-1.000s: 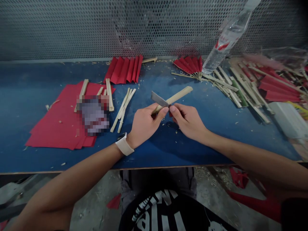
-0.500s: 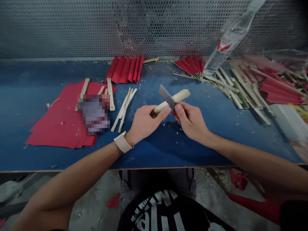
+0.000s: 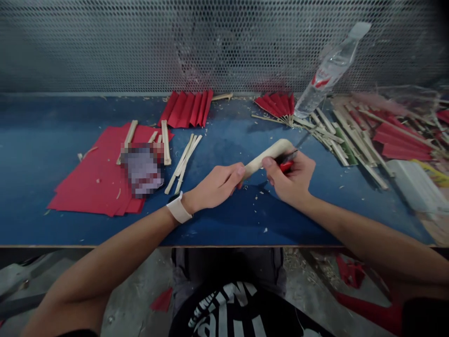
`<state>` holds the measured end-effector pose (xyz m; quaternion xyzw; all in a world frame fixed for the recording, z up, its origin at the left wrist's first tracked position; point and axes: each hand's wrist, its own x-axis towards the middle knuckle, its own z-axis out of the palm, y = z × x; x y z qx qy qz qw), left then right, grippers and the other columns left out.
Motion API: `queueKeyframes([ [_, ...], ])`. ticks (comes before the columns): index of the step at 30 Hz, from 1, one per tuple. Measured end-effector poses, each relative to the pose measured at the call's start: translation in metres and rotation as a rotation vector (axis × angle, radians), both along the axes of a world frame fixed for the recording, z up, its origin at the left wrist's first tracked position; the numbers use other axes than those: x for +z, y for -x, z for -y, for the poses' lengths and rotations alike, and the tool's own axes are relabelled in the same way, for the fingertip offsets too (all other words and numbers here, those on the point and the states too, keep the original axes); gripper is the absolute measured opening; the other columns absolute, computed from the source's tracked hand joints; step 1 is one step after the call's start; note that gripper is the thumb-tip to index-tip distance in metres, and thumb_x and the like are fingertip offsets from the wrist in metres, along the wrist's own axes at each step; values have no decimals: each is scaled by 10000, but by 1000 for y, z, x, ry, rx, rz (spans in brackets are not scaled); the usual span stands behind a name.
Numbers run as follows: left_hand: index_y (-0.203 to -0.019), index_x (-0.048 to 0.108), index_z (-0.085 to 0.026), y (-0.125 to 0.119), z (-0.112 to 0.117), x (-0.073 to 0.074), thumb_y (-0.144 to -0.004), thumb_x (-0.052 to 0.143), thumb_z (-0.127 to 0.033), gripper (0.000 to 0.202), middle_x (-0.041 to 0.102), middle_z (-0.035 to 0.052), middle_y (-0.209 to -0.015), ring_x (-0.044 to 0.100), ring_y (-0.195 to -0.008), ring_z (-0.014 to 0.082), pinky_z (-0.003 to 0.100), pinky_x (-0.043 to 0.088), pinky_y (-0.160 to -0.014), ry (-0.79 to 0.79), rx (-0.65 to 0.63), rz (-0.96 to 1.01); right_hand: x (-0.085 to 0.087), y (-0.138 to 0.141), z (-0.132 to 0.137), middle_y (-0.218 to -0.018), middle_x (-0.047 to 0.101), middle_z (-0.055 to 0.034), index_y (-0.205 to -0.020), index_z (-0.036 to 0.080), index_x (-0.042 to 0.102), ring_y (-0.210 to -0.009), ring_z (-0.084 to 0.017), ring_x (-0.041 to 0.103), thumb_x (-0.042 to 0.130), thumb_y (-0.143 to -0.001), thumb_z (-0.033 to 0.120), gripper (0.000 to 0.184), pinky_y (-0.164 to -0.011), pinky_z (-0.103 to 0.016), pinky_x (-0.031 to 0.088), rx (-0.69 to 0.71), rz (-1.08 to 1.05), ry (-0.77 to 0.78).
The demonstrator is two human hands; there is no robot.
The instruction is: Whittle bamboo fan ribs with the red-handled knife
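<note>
My left hand is closed round the near end of a pale bamboo strip that slants up to the right above the blue table. My right hand grips a red-handled knife; its blade points away to the right past the strip's far end. A white watch sits on my left wrist. Small wood shavings lie on the table under both hands.
Flat red paper sheets with several bamboo sticks lie at left. Folded red fan paper and a small red fan lie at the back. A clear plastic bottle leans at right, beside a pile of bamboo ribs and red fans.
My right hand has slid the knife outward along the strip, from near my left hand to its far end. The blade now points away to the right. The strip has dropped lower.
</note>
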<state>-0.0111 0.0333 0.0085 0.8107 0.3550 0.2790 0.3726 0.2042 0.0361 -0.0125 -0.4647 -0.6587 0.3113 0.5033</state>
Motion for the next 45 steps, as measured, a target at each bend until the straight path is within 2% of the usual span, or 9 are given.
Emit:
queueKeyframes([
  [3, -1130, 657, -177, 15, -4, 14, -1095, 425, -440, 352, 723, 108, -1113, 683, -972, 213, 363, 541, -903, -317, 87, -138, 5, -4, -2, -593, 462, 33, -816, 261, 592, -566, -165, 463, 714, -927, 544, 328, -550, -353, 404, -177, 13, -213],
  [7, -1194, 653, -183, 64, -2, 32, -1030, 542, -389, 286, 723, 139, -1128, 682, -1006, 274, 414, 551, -911, -487, 494, -382, 9, -6, -11, -593, 458, 40, -699, 254, 526, -564, -137, 418, 720, -923, 436, 348, -580, -335, 395, -111, 142, -291],
  [9, -1231, 643, -147, 93, 1, 37, -970, 616, -524, 459, 697, 210, -1174, 655, -1108, 385, 523, 546, -940, -458, 794, -620, 8, -6, -16, -593, 440, 47, -676, 248, 498, -560, -124, 387, 709, -927, 413, 367, -566, -320, 372, -125, 129, -323],
  [12, -1486, 451, 24, 124, 4, 40, -958, 550, -663, 872, 521, 374, -1438, 568, -1274, 556, 696, 493, -968, -145, 1049, -959, 6, -4, -17, -581, 407, 60, -674, 240, 497, -541, -109, 355, 715, -908, 390, 353, -535, -298, 342, -123, 102, -394],
  [16, -1614, 280, 37, 132, 1, 42, -978, 469, -727, 1012, 378, 350, -1576, 578, -1293, 533, 690, 467, -987, 52, 1036, -998, 7, -1, -12, -578, 428, 61, -707, 235, 551, -537, -110, 385, 703, -912, 355, 281, -531, -293, 355, -90, 122, -450],
  [30, -1647, 326, -91, 117, 0, 32, -984, 480, -635, 871, 383, 271, -1612, 590, -1270, 535, 711, 495, -975, -63, 1098, -980, 6, -3, -16, -586, 489, 63, -733, 230, 593, -529, -106, 452, 695, -928, 347, 250, -541, -280, 397, -56, 90, -464],
  [34, -1569, 454, -90, 75, 27, 33, -1031, 501, -435, 641, 515, 288, -1496, 565, -1316, 515, 657, 522, -1005, -321, 915, -1001, 9, -3, -15, -578, 448, 71, -718, 232, 563, -517, -100, 408, 700, -920, 336, 266, -530, -277, 375, -77, 94, -478],
  [41, -1315, 664, -136, -24, 121, 6, -1026, 538, -241, 332, 687, 143, -1283, 659, -1187, 323, 581, 494, -1144, -583, 24, -670, 10, -8, -22, -585, 413, 70, -695, 244, 493, -538, -107, 381, 721, -915, 376, 343, -523, -285, 363, -238, 76, -530],
  [45, -1269, 663, -107, -45, 159, -1, -1024, 577, -282, 314, 688, 117, -1226, 660, -1159, 279, 482, 529, -1134, -603, -262, -463, 3, -13, -31, -596, 424, 69, -731, 245, 528, -541, -113, 397, 722, -928, 427, 331, -528, -291, 384, -270, 73, -534],
])
